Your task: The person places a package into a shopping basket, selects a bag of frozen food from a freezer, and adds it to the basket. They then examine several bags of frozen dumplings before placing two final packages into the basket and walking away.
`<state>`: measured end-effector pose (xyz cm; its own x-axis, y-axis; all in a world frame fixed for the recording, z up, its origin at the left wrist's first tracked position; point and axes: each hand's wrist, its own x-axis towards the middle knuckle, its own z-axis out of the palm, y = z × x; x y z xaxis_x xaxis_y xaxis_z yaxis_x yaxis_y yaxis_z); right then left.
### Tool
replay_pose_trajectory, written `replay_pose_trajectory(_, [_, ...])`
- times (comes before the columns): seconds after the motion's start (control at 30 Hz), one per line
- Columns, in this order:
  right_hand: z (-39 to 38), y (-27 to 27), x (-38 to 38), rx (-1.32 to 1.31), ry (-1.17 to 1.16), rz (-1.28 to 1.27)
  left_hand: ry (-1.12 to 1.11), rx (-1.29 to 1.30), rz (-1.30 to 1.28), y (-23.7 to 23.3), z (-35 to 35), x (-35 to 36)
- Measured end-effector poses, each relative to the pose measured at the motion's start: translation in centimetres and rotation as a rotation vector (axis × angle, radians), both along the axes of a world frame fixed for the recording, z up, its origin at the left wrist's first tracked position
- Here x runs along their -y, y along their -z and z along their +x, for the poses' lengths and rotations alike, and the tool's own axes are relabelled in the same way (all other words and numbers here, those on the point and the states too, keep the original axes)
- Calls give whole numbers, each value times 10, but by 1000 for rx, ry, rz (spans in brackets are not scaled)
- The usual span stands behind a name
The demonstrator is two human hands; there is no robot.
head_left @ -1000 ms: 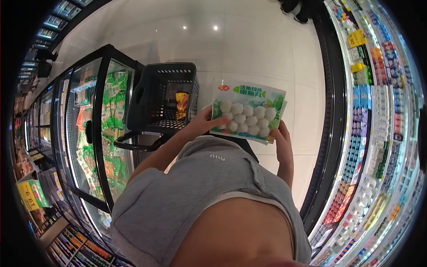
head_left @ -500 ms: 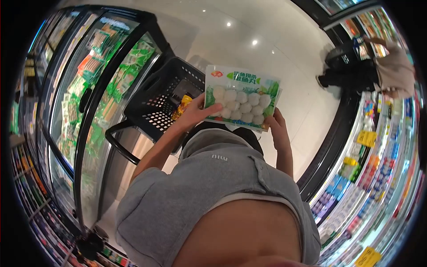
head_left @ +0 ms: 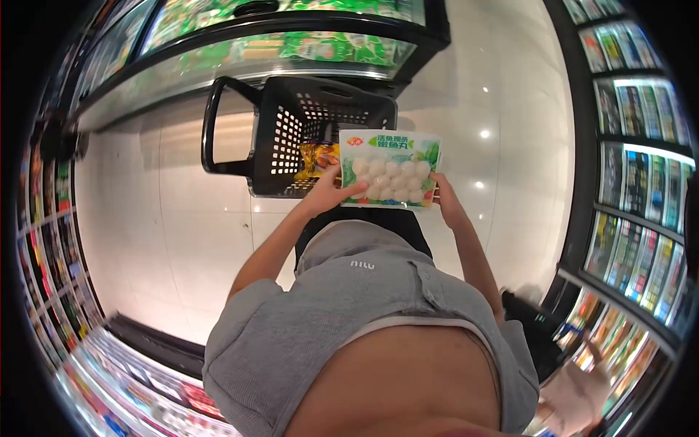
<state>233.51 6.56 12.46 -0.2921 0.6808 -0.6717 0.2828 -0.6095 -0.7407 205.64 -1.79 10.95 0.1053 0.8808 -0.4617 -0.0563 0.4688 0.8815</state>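
Observation:
A clear pack of white fish balls with a green and white printed top is held flat in front of my body. My left hand grips its left edge, the thumb lying over the front. On the opposite edge, my right hand pinches the pack near its lower right corner. Just beyond the pack stands a black shopping basket with a perforated wall and a raised handle. A yellow package lies inside it, partly covered by my left hand and the pack.
A freezer case with glass and green packages runs behind the basket. Lit shelves of goods line the right side, more shelves the left. A person stands at the lower right. Pale tiled floor lies between.
My view has turned to the right: the freezer and basket now lie ahead, and the other person has shifted from upper right to lower right. Both hands still hold the pack.

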Motion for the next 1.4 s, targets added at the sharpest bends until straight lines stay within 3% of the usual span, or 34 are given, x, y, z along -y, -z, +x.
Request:
replay_pose_trajectory(0.13, [3, 0, -61, -45, -263, 197, -196, 84, -71, 12, 38, 2])
replay_pose_trajectory(0.23, [0, 2, -98, 126, -353, 86, -285, 170, -124, 10, 70, 0])
replay_pose_trajectory(0.33, [2, 23, -124, 102, -494, 143, -388, 245, -212, 14, 95, 3])
replay_pose_trajectory(0.6, [-34, 52, -151, 182, -767, -8, -549, 310, -270, 30, 110, 14])
replay_pose_trajectory(0.7, [-48, 81, -169, 260, -857, -88, -605, 386, -327, 62, 114, 8])
replay_pose_trajectory(0.9, [-102, 151, -209, 365, -1128, -158, -951, 596, -416, 127, 139, -17])
replay_pose_trajectory(0.97, [-131, 164, -226, 397, -1224, -25, -1122, 660, -414, 124, 139, -32])
replay_pose_trajectory(1.03, [-134, 203, -240, 339, -1282, 48, -1196, 768, -278, 174, 153, -40])
replay_pose_trajectory(1.07, [-142, 167, -235, 368, -1350, 52, -1205, 792, -291, 179, 154, -42])
replay_pose_trajectory(1.1, [-144, 185, -241, 331, -1321, -44, -1216, 819, -290, 180, 154, -48])
replay_pose_trajectory(1.13, [-144, 191, -241, 343, -1322, -44, -1242, 832, -219, 183, 154, -52])
replay_pose_trajectory(1.4, [-165, 257, -239, 370, -1324, 13, -1424, 738, -355, 237, 154, -66])
